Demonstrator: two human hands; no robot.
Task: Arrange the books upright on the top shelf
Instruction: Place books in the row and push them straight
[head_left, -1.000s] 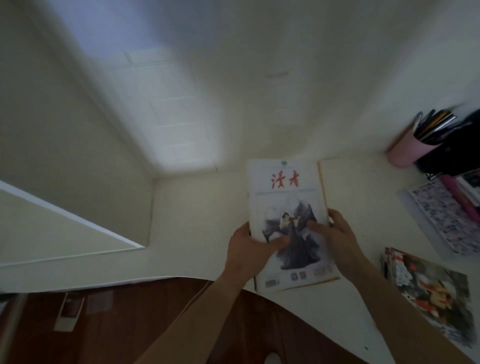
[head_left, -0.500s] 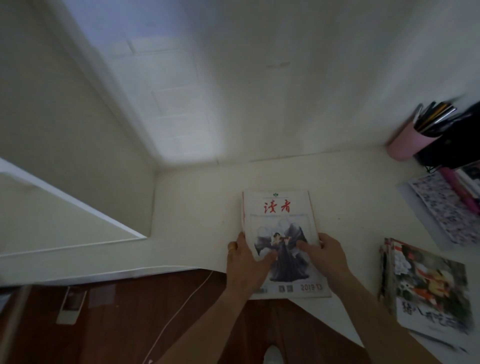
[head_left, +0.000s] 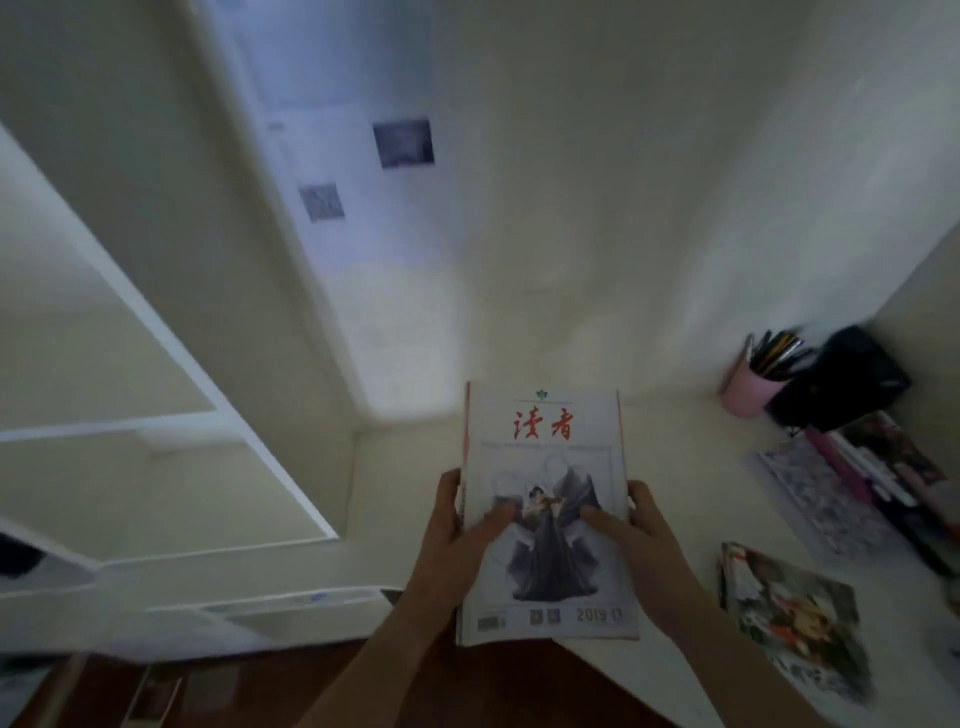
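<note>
Head view: pink pen cup (head_left: 748, 396) beside magazines (head_left: 795, 618).

White desk (head_left: 670, 654) w/ magazine (head_left: 795, 618), pink pen cup (head_left: 748, 396)

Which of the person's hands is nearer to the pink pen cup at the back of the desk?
Right. The right hand grips the magazine's right edge, on the pink pen cup's side; the left hand grips the far left edge.

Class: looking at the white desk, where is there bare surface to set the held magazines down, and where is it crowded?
Bare desk lies between the held magazines and the pink pen cup, and left of them toward the corner. The right side is crowded: a row of books and a colourful magazine.
</note>
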